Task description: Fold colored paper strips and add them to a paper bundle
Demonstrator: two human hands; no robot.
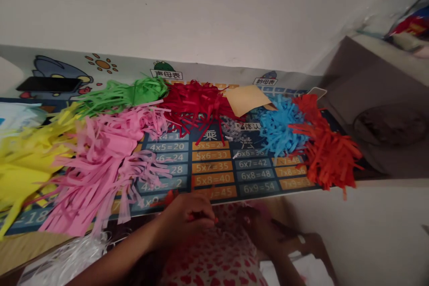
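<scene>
My left hand is at the table's front edge, its fingers curled closed around orange paper strips that stick out behind the knuckles. My right hand is just below the edge, dark and blurred; its fingers look bent together, and what they hold cannot be made out. Fringed tissue-paper bundles lie across the table: yellow, pink, green, dark red, blue and orange-red.
A tan piece of paper lies between the red and blue bundles. A black phone rests at the back left. White plastic strands are at the lower left. A multiplication-table mat covers the table; a dark box stands right.
</scene>
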